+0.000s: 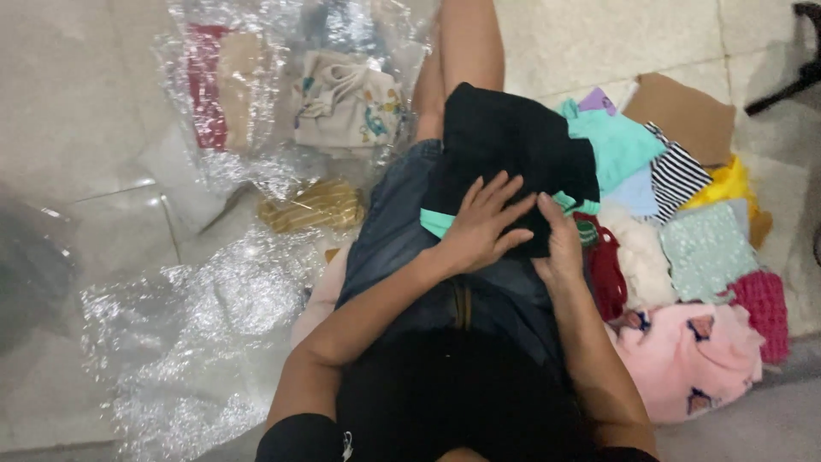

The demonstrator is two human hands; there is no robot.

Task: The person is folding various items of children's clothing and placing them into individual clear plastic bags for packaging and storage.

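Folded garment (513, 145) lies on the person's lap, under both hands: left hand (481, 229) flat on top, right hand (560, 244) at its near edge. Clothes pile (684, 274) sits on the floor to the right; plastic bags (256, 103) lie to the left.

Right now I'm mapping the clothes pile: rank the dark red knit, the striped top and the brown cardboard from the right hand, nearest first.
1. Dark red knit: just outboard of the right hand, about touching it.
2. Striped top: farther out and up the pile.
3. Brown cardboard: beyond the pile, at its far edge.
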